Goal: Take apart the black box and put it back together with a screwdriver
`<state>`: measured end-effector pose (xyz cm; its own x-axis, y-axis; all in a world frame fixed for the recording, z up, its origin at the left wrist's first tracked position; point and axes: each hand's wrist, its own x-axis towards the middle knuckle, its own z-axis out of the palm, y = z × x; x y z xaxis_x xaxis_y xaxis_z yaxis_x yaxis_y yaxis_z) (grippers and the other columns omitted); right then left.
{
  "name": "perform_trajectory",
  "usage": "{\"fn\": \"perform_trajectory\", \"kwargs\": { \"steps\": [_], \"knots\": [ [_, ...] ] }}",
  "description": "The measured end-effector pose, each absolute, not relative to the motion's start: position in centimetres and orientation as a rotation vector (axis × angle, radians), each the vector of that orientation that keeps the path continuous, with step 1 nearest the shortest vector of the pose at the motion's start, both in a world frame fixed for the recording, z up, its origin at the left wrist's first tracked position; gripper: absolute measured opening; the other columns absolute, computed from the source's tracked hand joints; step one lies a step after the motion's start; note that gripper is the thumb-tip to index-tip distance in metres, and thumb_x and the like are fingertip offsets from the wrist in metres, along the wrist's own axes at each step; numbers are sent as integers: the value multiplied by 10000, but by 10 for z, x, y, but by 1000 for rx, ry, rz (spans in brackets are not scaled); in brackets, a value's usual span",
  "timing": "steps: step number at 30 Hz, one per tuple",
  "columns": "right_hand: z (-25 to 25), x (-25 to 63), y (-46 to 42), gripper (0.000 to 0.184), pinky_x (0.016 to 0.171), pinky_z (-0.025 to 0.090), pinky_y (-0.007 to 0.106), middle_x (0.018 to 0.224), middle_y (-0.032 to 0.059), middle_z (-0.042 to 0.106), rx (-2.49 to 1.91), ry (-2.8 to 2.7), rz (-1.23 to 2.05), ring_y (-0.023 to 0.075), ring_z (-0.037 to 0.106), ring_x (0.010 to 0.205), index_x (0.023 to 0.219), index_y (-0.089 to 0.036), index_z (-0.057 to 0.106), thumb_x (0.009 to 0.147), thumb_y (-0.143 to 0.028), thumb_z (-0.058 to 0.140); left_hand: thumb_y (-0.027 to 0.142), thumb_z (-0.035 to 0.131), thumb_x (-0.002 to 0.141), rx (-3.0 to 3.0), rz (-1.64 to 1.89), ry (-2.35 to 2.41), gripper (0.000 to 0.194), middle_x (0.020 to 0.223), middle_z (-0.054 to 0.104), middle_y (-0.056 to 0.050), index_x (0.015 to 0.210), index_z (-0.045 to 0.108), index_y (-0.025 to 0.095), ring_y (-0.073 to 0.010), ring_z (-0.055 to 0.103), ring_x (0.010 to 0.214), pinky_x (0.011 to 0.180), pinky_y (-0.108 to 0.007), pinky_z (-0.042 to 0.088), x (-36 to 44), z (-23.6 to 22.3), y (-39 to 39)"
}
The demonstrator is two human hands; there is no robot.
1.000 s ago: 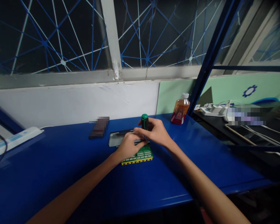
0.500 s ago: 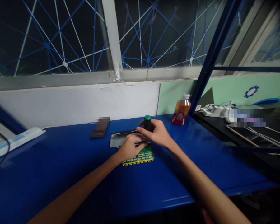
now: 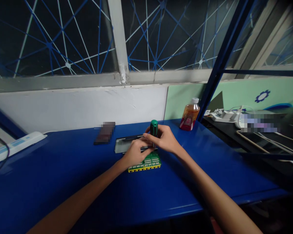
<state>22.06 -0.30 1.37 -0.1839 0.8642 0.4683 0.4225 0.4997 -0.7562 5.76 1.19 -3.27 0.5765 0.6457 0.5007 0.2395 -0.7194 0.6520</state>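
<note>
My right hand is wrapped round a green and black screwdriver, which stands nearly upright with its shaft pointing down. Under it lies a green circuit board with rows of pale parts and a yellow toothed strip along its front edge. My left hand rests over the board's left and back part, thumb and fingers pinched close to the shaft. What that pinch holds is hidden, as is the screwdriver's tip. Just behind the board sits a shallow grey and black housing, partly covered by my left hand.
A dark flat object, partly pixelated, lies on the blue table at the back left. A bottle of amber drink stands back right by a blue post. At far left is a white power strip; cables lie on the dark desk at right.
Both hands keep their places at the board. The screwdriver's handle shows a different side from moment to moment, so it has turned in my right hand. The whole view has shifted slightly.
</note>
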Motion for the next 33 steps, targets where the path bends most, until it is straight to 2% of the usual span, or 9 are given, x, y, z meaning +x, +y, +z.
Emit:
{"fn": "perform_trajectory", "kwargs": {
  "steps": [8,20,33],
  "knots": [
    [11,221,-1,319,530,333,274,633,6,594,-1081,-1794,609,125,471,574,810,-159,688,796,-471,624,173,582,861,2277,974,688,171,946,748,-69,929,737,154,-224,689,925,855,-334,524,58,-30,11],
    [12,222,-2,302,567,373,289,681,22,620,-1060,-1792,625,137,509,607,803,-163,682,810,-456,608,208,631,836,2229,978,737,143,925,754,-73,901,750,167,-226,696,905,851,-353,533,59,-31,12],
    [13,221,-4,347,511,298,280,612,2,527,-1144,-1790,601,123,411,566,738,-171,635,786,-513,602,218,674,800,2180,983,800,116,884,760,-71,865,757,170,-236,706,848,796,-375,553,59,-26,11]
  ]
}}
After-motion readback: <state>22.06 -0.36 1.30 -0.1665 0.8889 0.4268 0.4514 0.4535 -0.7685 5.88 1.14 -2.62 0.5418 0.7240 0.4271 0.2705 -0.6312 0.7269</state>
